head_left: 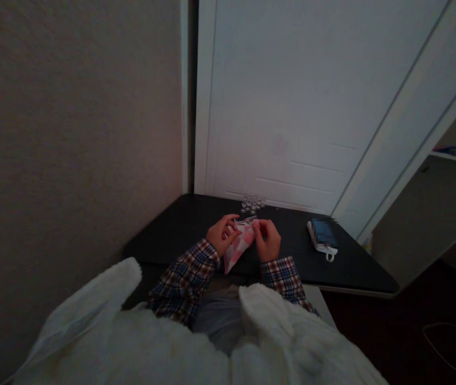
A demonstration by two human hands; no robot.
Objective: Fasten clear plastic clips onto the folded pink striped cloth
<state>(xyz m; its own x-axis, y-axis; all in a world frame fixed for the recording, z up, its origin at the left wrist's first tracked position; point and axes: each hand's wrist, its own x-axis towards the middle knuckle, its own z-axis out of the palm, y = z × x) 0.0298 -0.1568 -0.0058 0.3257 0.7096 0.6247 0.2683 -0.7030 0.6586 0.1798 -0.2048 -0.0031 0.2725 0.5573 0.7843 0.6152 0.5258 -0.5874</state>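
Observation:
A small pink-and-white checked pouch is held at a tilt above the front part of the black table. My left hand grips its left upper side, thumb across the near face and fingers by the top edge. At the upper right corner, the thumb and fingers of my right hand pinch the pouch. Something clear, like plastic film, shows along the top edge; what is inside I cannot see. Just beyond the pouch stands a cluster of small clear plastic pieces, too small to name surely.
On the right of the black table, a blurred-out dark screen lies on a white item with a loop. White panels rise behind the table, and a wall borders the left. A cable lies on the floor.

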